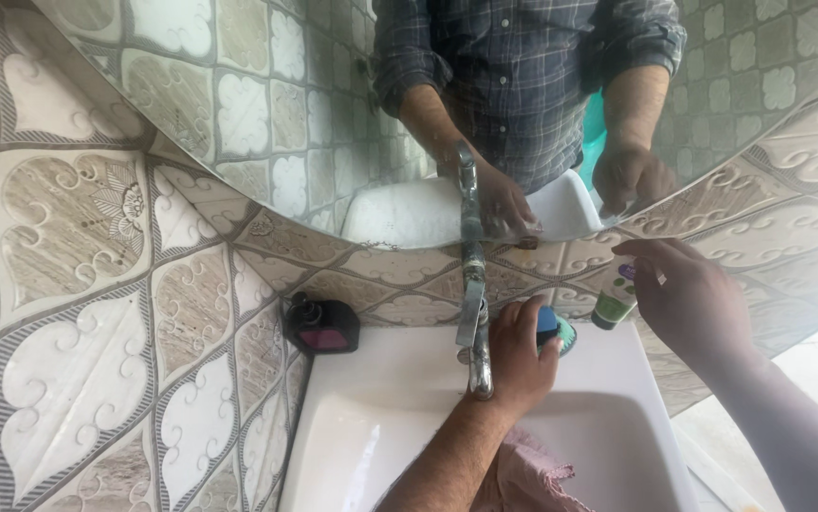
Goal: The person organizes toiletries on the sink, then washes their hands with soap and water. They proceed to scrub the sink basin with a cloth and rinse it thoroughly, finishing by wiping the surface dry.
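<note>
My left hand (pixel 515 353) rests on the back ledge of the white sink (pixel 380 379), just right of the chrome tap (pixel 473 313), closed on a small blue and teal object (pixel 551 327). My right hand (pixel 689 294) is raised near the mirror's lower edge and grips a green and white tube (pixel 615 299) with a purple mark near its top. A pink cloth (pixel 532 474) lies in the basin below my left forearm.
A dark soap bottle with a pink lower part (pixel 321 325) stands at the sink's back left corner. A round mirror (pixel 333 114) above shows a person in a checked shirt. Patterned tiles (pixel 96 284) cover the walls.
</note>
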